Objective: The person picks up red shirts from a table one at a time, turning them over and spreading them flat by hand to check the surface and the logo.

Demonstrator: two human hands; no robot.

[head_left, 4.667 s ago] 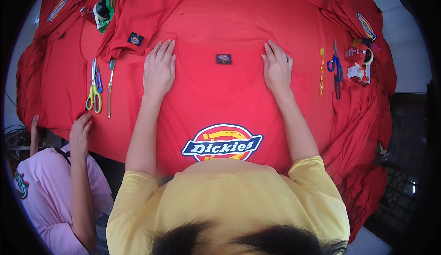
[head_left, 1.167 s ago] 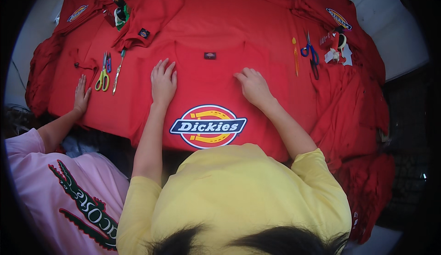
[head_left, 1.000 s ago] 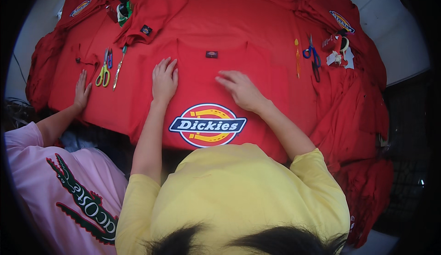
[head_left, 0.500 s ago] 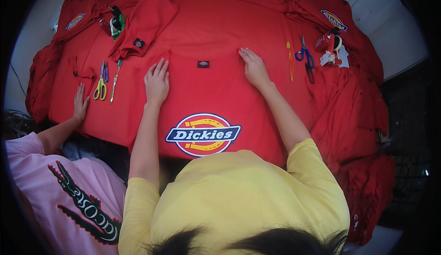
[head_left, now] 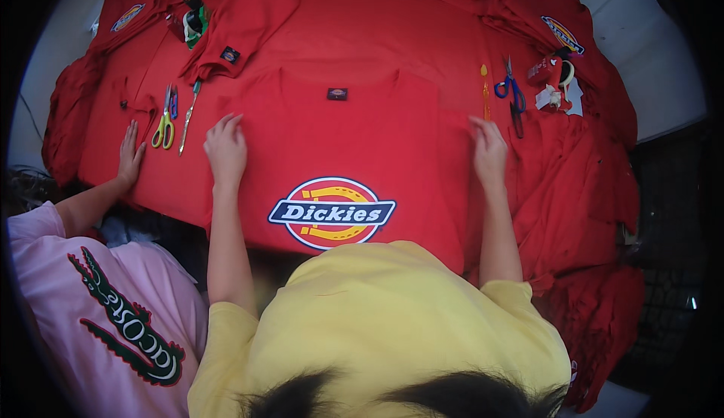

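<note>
A red T-shirt (head_left: 347, 139) lies flat on the table in front of me, neck away from me, with a large oval printed emblem (head_left: 332, 212) near its lower edge. My left hand (head_left: 225, 149) rests palm down on the shirt's left side, fingers spread. My right hand (head_left: 489, 149) presses flat on the shirt's right edge. Neither hand holds anything. A small dark label (head_left: 337, 94) sits at the collar.
Yellow-handled scissors (head_left: 163, 122) and a thin tool (head_left: 188, 114) lie at the left; blue-handled scissors (head_left: 513, 95) and a yellow pen (head_left: 485, 86) at the right. More red garments (head_left: 241, 18) cover the table. A person in a pink shirt (head_left: 113, 320) at my left lays a hand (head_left: 130, 156) on the cloth.
My right hand has slid outward from the shirt's middle to its right edge. My left hand has stayed on the left side. The view has shifted a little.
</note>
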